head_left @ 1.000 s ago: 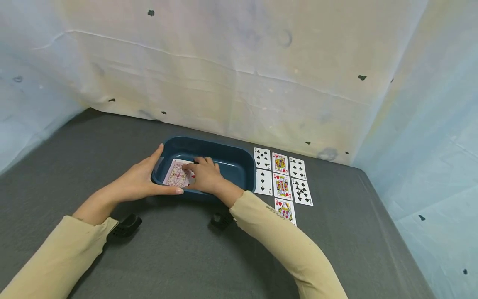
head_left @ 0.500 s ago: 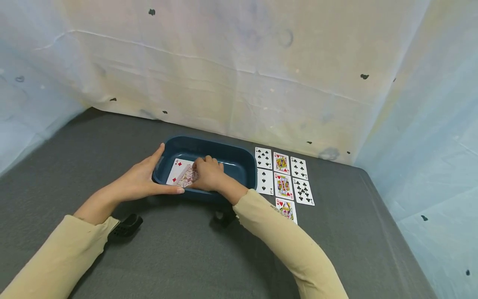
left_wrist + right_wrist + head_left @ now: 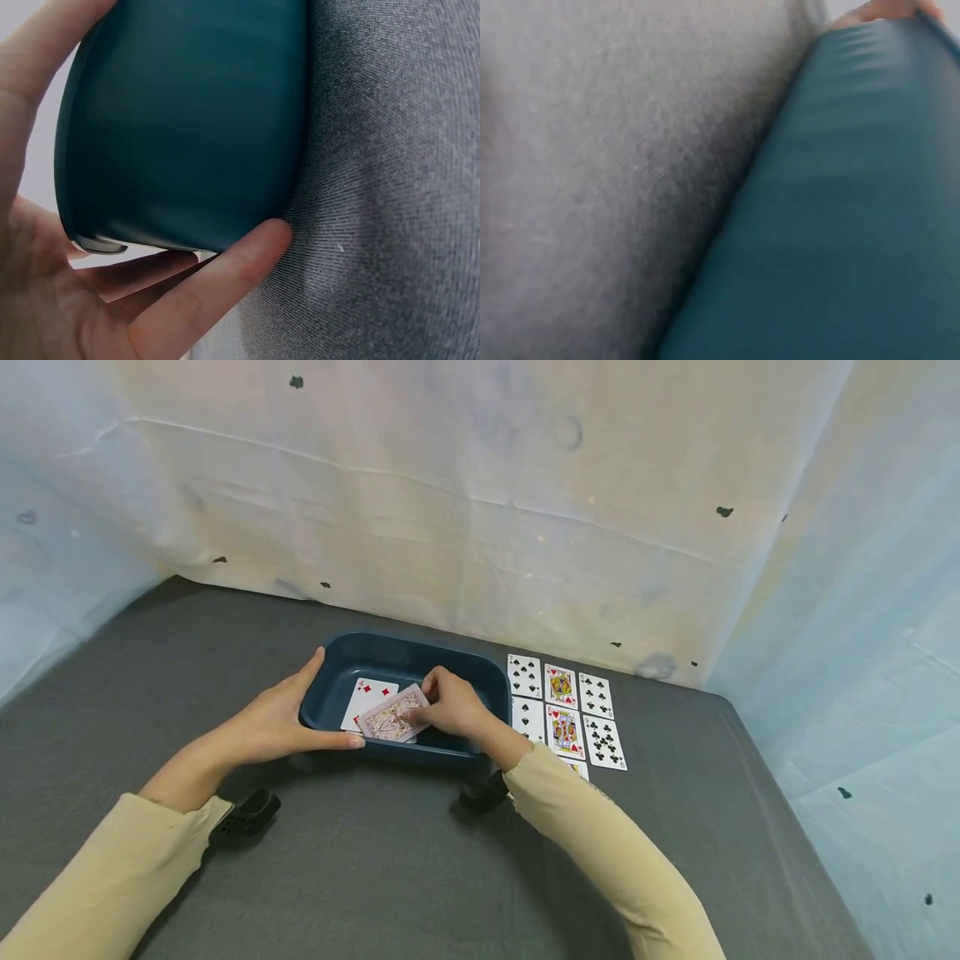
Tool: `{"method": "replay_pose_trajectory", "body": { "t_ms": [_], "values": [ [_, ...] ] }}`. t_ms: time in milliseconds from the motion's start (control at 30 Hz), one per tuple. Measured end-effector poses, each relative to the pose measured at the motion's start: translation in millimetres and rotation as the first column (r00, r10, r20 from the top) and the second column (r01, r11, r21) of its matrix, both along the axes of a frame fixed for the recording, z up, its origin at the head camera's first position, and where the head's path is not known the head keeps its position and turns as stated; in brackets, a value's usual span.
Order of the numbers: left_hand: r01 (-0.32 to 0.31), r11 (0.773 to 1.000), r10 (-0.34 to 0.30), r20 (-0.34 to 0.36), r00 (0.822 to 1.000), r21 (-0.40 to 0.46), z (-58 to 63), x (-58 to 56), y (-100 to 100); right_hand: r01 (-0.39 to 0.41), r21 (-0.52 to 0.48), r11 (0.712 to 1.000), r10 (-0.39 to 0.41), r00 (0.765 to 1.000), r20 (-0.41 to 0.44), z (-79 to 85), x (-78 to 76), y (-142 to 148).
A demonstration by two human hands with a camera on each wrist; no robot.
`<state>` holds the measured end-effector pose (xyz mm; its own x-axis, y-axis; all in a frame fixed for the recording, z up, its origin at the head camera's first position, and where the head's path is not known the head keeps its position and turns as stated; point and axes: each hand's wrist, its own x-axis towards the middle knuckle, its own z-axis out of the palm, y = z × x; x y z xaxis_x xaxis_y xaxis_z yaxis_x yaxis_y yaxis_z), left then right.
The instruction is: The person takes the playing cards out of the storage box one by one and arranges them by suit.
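Note:
My left hand grips the left end of a dark blue tray, thumb along the near wall and fingers at the end. The left wrist view shows that hand against the tray's outer wall. Inside the tray, my right hand pinches the right edge of a face-down playing card with a red-patterned back. Partly under it lies a face-up diamond card on the tray floor. The right wrist view holds mostly the outer wall of the tray; the right hand is hidden there.
Right of the tray, face-up cards lie in columns: spades, red-suit court cards with a king of hearts, and clubs. My right sleeve covers part of the lowest court card. A cloth backdrop rises behind the grey table.
My right hand has drawn the face-down card rightward, uncovering the diamond card beneath. The right forearm has shifted right, hiding more of the lowest court card. My left hand stays on the tray.

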<state>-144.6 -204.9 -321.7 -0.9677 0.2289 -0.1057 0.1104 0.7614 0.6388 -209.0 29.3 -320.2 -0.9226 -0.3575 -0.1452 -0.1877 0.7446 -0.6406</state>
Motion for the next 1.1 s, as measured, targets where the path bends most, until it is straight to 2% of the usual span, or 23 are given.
{"method": "replay_pose_trajectory", "body": {
  "t_ms": [133,267,400,500,700,867,967,1033,1100],
  "values": [
    [-0.004,1.000,0.004,0.002,1.000,-0.007,0.2,-0.5,0,-0.036,-0.177,0.984,0.027,0.998,-0.051,4.6,2.9,16],
    [-0.003,1.000,0.003,-0.002,1.000,-0.009,0.0,-1.1,-2,-0.099,-0.288,0.953,0.070,0.992,-0.108,10.8,6.4,37],
    [-0.009,1.000,0.009,0.001,1.000,-0.014,-1.3,-1.1,-6,-0.146,-0.410,0.900,0.125,0.989,-0.076,18.2,8.0,57],
    [-0.012,1.000,0.012,0.000,1.000,-0.019,-1.6,-0.7,-10,-0.132,-0.482,0.866,0.127,0.991,-0.044,20.9,8.1,70],
    [-0.007,1.000,0.007,0.002,1.000,-0.028,-1.3,-0.4,-13,-0.010,-0.541,0.841,-0.014,0.999,-0.040,19.4,10.2,91],
    [-0.006,0.999,0.006,0.003,1.000,-0.037,-1.4,-1.2,-12,0.051,-0.546,0.836,-0.123,0.988,-0.096,12.3,11.3,111],
    [-0.004,0.999,0.004,0.004,1.000,-0.044,-1.8,-2.1,-13,0.090,-0.539,0.837,-0.192,0.972,-0.135,6.5,11.9,123],
    [-0.005,0.999,0.005,0.004,1.000,-0.045,-2.2,-2.2,-13,0.137,-0.524,0.841,-0.255,0.953,-0.161,3.7,12.5,130],
    [-0.007,0.999,0.007,0.004,1.000,-0.046,-2.2,-2.2,-13,0.191,-0.523,0.831,-0.322,0.931,-0.171,2.3,13.1,138]
  ]
}}
